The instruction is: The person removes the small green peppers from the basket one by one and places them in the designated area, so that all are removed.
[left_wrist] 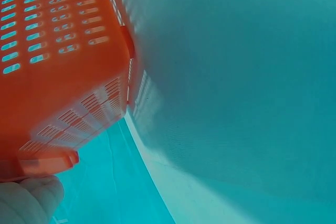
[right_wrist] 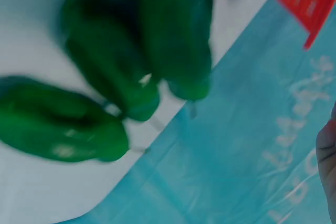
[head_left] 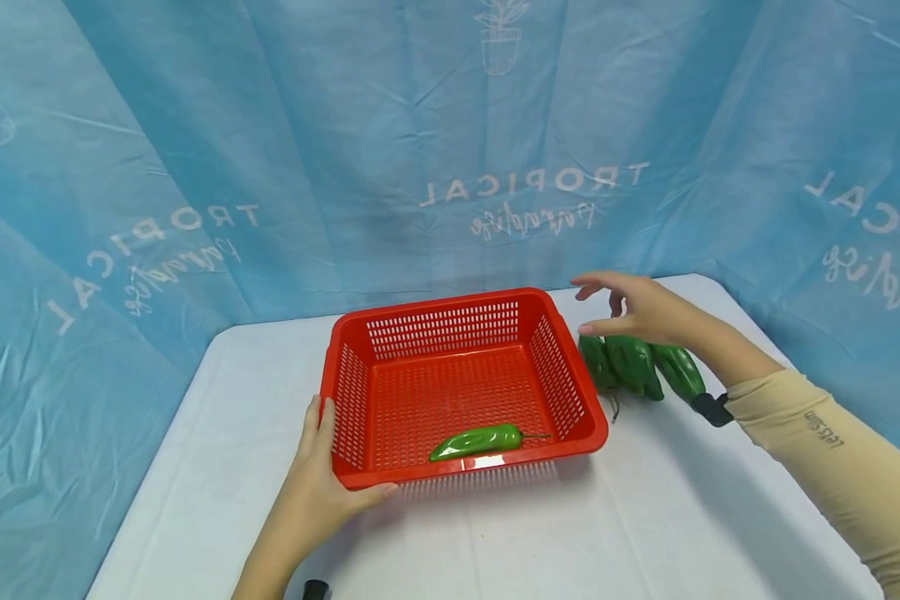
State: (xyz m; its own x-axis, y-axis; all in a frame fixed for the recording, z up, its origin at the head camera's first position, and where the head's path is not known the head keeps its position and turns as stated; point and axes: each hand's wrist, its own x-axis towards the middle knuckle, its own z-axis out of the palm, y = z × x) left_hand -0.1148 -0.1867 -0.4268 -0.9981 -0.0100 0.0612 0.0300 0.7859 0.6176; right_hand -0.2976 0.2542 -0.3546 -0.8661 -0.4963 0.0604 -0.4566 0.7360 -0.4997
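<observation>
A red plastic basket (head_left: 450, 383) with slotted walls stands on the table. One long green pepper (head_left: 483, 440) lies inside along its near wall. My left hand (head_left: 328, 475) holds the basket's near left corner, thumb along the near rim and fingers at the left rim. In the left wrist view, fingertips (left_wrist: 44, 192) show against the basket rim (left_wrist: 39, 165). My right hand (head_left: 637, 308) hovers over a group of green peppers (head_left: 630, 362) right of the basket, thumb and fingers apart with nothing between them. Plump green peppers (right_wrist: 63, 124) appear blurred in the right wrist view.
A white cloth (head_left: 270, 417) covers the table. Blue printed curtains (head_left: 420, 142) hang behind it and at both sides. A black band (head_left: 712, 410) crosses under my right wrist, and a small black object (head_left: 316, 589) shows beside my left forearm.
</observation>
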